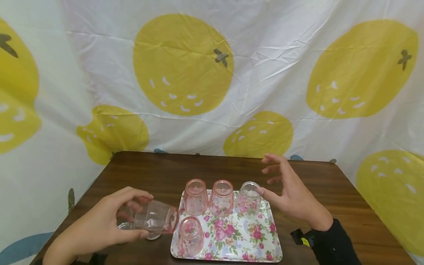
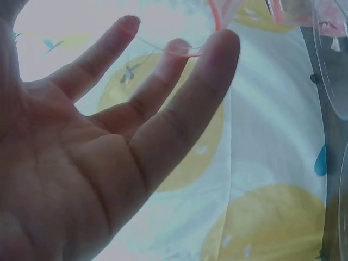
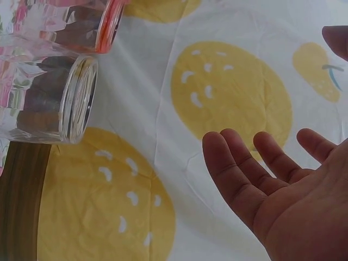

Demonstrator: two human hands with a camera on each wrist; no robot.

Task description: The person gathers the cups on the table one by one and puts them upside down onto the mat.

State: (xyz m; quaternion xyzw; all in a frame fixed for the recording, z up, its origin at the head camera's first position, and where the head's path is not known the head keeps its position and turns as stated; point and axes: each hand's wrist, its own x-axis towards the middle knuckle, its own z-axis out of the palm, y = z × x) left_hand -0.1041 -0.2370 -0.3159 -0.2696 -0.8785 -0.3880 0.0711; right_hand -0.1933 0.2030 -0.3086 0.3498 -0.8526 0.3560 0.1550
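Note:
In the head view my left hand (image 1: 99, 221) grips a tilted drinking glass (image 1: 154, 218) between thumb and fingers. Its pink-tinted end points right, at the tray's left edge. A floral tray (image 1: 240, 254) bears upside-down glasses: a pink glass (image 1: 195, 198) at back left, another pink glass (image 1: 221, 200) beside it, a clear glass (image 1: 247, 200) at back right, and a pink glass (image 1: 191, 239) at front left. My right hand (image 1: 294, 197) holds nothing, fingers spread, its thumb overlapping the clear glass's top edge. The right wrist view shows those fingers (image 3: 234, 179) apart from the glasses.
Partly hidden behind my left hand, clear glass rims (image 1: 126, 225) show on the dark wooden table (image 1: 149, 169), left of the tray. A white cloth (image 1: 265, 73) with yellow fruit prints hangs behind the table. A black sleeve (image 1: 334, 243) covers my right forearm.

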